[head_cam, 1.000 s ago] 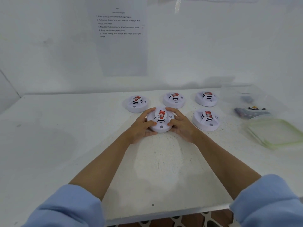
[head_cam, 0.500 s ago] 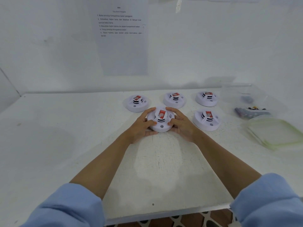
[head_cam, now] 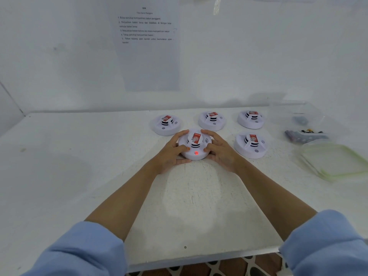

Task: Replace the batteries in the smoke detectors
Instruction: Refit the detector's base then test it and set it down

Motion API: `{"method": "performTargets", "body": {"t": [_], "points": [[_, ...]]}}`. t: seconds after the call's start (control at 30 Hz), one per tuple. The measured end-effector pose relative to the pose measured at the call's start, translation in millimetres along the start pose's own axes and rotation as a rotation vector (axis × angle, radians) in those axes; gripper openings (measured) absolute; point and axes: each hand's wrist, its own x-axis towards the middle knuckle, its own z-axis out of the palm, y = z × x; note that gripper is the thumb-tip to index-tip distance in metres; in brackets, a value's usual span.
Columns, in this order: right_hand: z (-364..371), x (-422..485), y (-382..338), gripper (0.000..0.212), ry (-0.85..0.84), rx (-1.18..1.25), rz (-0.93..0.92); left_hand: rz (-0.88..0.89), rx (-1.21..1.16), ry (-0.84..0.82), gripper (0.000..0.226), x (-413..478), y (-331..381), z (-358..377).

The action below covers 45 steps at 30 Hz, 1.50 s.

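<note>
On the counter (head_cam: pixel 79 176), near the middle, a detector (head_cam: pixel 195 145) sits face up between both hands, and a small red light (head_cam: pixel 196 152) glows on its front rim. The left hand (head_cam: pixel 172 151) cups its left edge with the thumb laid on the rim; the right hand (head_cam: pixel 220 151) cups the right edge the same way, fingers curled round the back, so both are grasping the one unit as it rests on the surface. With the light lit, this looks like the self-test step, or a check just after closing the unit, though whether its batteries are new cannot be told. Next comes letting go and taking up another: four more detectors (head_cam: pixel 250 145) stand just behind and to the right, apart from the hands. Batteries (head_cam: pixel 304 135) lie in a clear tub well to the right, beside a lid (head_cam: pixel 336 162).
</note>
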Motion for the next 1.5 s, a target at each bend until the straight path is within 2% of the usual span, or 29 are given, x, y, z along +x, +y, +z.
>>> {"method": "performTargets", "body": {"t": [1.5], "points": [[-1.0, 1.0, 4.1, 0.049, 0.034, -0.037, -0.006, 0.010, 0.018, -0.004, 0.046, -3.9, 1.1, 3.3]]}}
